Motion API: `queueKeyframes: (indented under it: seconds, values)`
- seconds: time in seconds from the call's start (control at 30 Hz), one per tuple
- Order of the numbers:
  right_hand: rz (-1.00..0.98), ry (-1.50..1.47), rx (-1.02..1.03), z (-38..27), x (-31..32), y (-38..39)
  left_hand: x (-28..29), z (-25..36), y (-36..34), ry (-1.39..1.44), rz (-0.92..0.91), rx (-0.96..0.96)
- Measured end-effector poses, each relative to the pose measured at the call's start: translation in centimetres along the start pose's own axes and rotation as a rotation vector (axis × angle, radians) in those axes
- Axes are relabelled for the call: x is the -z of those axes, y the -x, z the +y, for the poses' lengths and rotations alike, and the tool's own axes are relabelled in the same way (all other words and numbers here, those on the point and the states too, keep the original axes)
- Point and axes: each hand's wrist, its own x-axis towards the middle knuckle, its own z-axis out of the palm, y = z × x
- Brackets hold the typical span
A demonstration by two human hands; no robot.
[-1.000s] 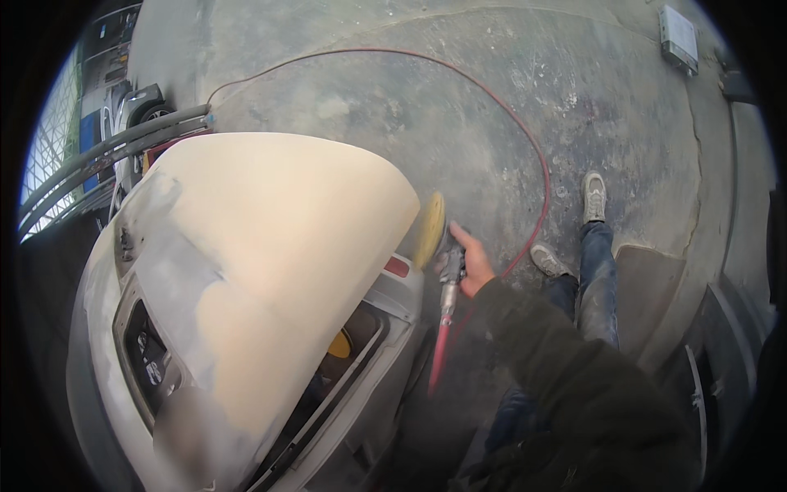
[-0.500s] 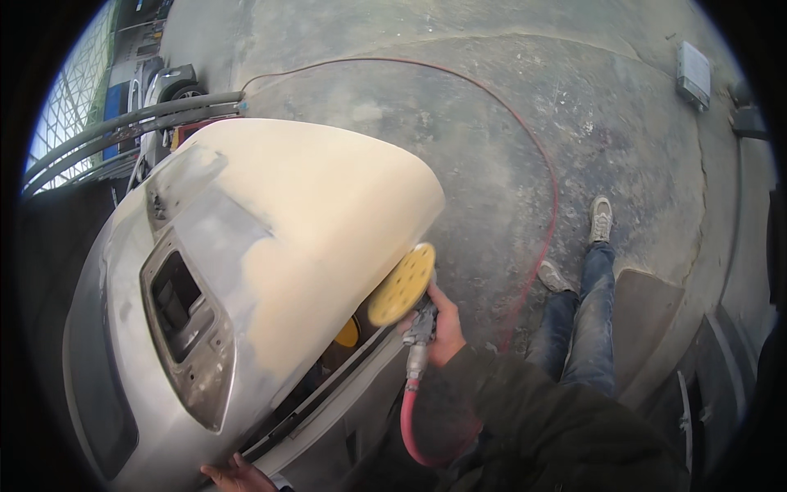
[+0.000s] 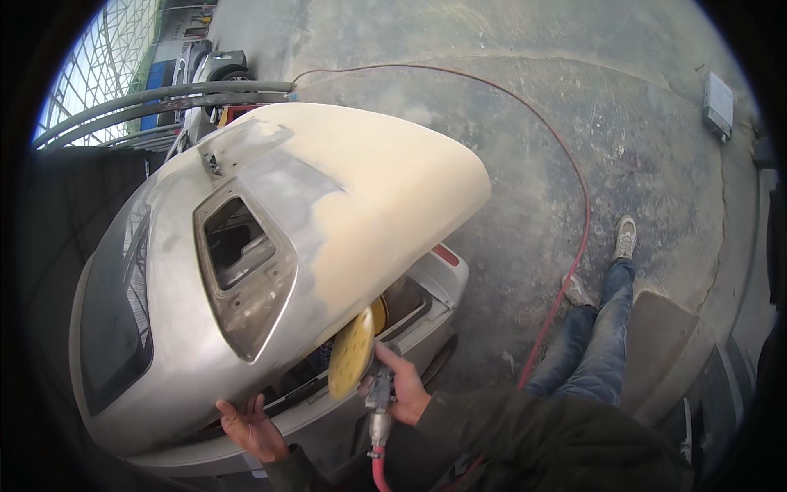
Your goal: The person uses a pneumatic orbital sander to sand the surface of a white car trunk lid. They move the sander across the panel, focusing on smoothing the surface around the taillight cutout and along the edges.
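A car's raised lid (image 3: 377, 189), part bare grey metal and part cream filler, has a cutout framed by a recessed panel and dark glass on the left. My right hand (image 3: 402, 385) is closed around an air sander (image 3: 379, 394) with a round yellow perforated pad (image 3: 351, 357), held upright beside the lid's lower edge. A red hose hangs from its fitting. My left hand (image 3: 250, 426) grips the lid's lower edge, fingers on the metal. Beneath the lid, part of the car body (image 3: 451, 283) with a red reflector shows.
The red hose (image 3: 584, 213) loops over the concrete floor (image 3: 516, 230). My legs and shoes (image 3: 625, 238) are at the right. A metal box (image 3: 717, 107) lies at the far right. Curved grey bars (image 3: 131, 107) and another car (image 3: 225, 66) stand behind at the upper left.
The sander has moved down and left along the lid's edge, its pad turning. My left hand has come into view and moved up onto the edge. The view has shifted, showing more glass.
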Motion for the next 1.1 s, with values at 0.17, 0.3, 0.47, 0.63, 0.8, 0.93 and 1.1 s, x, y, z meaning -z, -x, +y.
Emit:
queueKeyframes:
  seconds: [0.17,0.3,0.47,0.63,0.8,0.93,1.1]
  values:
    - [-0.032,0.284,-0.034,1.7,-0.2,1.9,-1.1,0.0,-0.3,-0.035,-0.058,-0.072]
    - [0.023,0.511,0.102,-2.6,0.8,4.0,-0.3,-1.6,-0.3,0.085,-0.036,-0.049]
    - [0.146,0.547,0.547,-14.7,2.6,8.4,-6.5,-5.6,0.5,0.073,0.117,-0.029]
    - [0.179,0.483,0.902,-24.1,6.5,17.0,-14.1,-9.9,2.5,0.105,0.068,0.080]
    - [0.130,0.545,1.083,-25.2,3.8,23.1,-18.3,-13.6,3.6,0.232,0.022,0.117]
    - [0.183,0.776,1.108,-23.7,0.6,22.2,-18.6,-14.0,3.1,0.164,-0.018,0.054]
    - [0.279,1.527,1.315,-16.7,-4.7,14.1,-12.6,-7.1,2.7,0.140,0.096,0.196]
